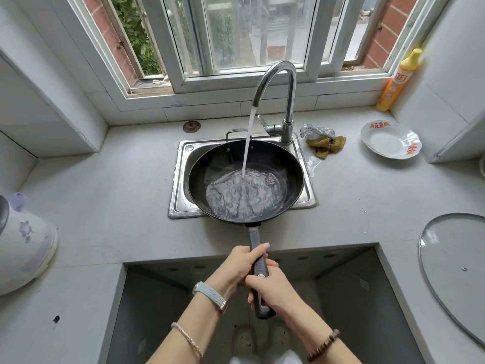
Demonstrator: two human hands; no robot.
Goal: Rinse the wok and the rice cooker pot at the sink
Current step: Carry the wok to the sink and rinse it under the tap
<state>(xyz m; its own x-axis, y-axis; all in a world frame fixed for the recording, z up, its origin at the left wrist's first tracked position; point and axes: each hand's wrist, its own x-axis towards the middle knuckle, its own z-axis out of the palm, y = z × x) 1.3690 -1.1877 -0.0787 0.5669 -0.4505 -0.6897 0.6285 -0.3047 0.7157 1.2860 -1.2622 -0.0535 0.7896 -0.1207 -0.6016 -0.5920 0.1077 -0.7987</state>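
both my hands, left (240, 266) and right (273, 290), wrapped round the handle (258, 271); round black wok (217, 164) over steel sink (181, 179), tap (275, 82) water pooling inside.

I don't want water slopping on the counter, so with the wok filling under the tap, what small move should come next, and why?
Probably swirl the wok gently with both hands. The left hand and right hand grip its handle, the tap is running, and water already pools across its bottom, enough to rinse the walls.
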